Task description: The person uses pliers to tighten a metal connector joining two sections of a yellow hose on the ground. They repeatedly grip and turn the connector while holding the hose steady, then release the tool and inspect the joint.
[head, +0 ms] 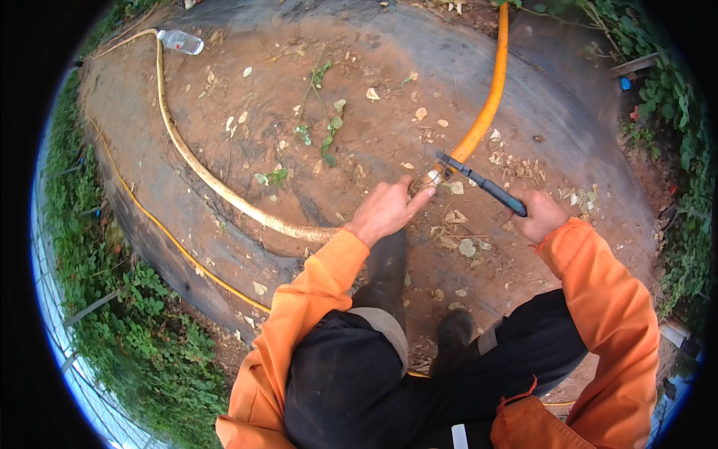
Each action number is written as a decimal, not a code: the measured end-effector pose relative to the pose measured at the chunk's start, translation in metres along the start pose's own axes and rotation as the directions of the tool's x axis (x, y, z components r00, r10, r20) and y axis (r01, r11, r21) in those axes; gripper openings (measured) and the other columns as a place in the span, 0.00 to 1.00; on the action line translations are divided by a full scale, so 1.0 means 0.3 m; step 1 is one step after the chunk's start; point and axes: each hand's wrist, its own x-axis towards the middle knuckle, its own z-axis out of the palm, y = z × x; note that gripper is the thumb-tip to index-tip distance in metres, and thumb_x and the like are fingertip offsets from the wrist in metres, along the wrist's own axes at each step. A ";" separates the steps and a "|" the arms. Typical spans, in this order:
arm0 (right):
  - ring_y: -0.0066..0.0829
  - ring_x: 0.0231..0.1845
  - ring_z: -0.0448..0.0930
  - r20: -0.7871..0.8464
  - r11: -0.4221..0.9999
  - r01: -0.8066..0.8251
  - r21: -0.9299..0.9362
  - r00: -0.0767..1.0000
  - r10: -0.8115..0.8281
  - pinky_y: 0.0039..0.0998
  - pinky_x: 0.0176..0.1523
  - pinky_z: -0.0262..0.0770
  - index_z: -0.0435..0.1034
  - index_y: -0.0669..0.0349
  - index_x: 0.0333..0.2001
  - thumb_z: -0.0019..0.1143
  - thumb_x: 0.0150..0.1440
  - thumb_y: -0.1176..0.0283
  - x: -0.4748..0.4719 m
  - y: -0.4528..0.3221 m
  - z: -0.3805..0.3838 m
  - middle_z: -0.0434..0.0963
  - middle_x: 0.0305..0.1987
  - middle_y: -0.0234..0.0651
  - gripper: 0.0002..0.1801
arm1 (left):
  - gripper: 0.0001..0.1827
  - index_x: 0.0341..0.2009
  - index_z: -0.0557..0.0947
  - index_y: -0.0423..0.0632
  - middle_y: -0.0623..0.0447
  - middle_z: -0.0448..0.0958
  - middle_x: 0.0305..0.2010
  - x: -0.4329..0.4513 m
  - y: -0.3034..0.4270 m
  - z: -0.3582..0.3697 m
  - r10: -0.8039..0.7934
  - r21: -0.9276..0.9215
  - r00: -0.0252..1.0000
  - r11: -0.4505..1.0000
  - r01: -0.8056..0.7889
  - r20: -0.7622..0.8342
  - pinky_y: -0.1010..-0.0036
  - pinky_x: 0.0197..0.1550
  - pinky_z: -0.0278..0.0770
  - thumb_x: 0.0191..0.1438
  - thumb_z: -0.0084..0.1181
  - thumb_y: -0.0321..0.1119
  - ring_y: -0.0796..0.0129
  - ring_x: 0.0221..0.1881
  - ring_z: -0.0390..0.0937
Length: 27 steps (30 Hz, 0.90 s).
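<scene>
A thick orange hose (487, 106) runs down from the top and ends at a joint in front of me. My right hand (535, 213) grips a dark pliers-like tool (485, 184) with teal on its handle. The tool's head lies against the orange hose's end, by a small dark fitting. Just left of that joint, my left hand (387, 206) closes around the end of a pale yellow hose (241, 205). Fingers and palm hide most of this hose's end, so its exact connection cannot be seen.
Soil-covered ground sheeting (538, 112) carries dry leaves and a cut vine (308, 106). A clear plastic bottle (180, 42) lies at upper left. A thin yellow hose (185, 250) curves along the left. Green plants (140, 331) border both sides. My boots (453, 334) stand below the joint.
</scene>
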 end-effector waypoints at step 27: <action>0.47 0.35 0.77 0.064 0.989 -0.145 -0.027 0.987 0.146 0.41 0.39 0.71 0.70 0.63 0.33 0.49 0.46 0.79 -0.045 -0.060 0.041 0.75 0.30 0.49 0.08 | 0.35 0.49 0.71 0.39 0.32 0.75 0.24 0.066 -0.101 0.104 -0.070 0.027 0.994 0.997 0.068 0.085 0.51 0.39 0.72 0.59 0.44 0.63 0.36 0.35 0.77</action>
